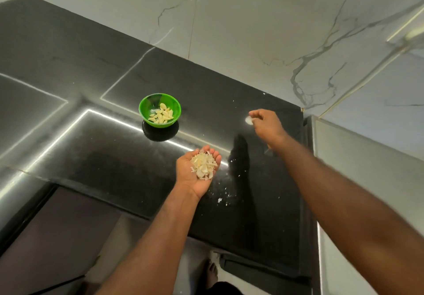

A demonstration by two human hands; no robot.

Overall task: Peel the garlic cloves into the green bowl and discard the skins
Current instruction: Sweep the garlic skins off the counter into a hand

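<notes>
Black countertop [91, 168] bears the green bowl [146, 101] and scattered skin flakes [219, 200].

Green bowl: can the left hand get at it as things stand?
Probably reachable: only counter lies between the left hand and green bowl. But its palm cups garlic skins, so no grasp.

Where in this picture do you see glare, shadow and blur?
Head view: glare runs in bright strips across the glossy counter, past the bowl; the right hand and the skin it pinches are blurred; a dark shadow lies on the counter below that hand; the skins in the left hand look sharp.
</notes>
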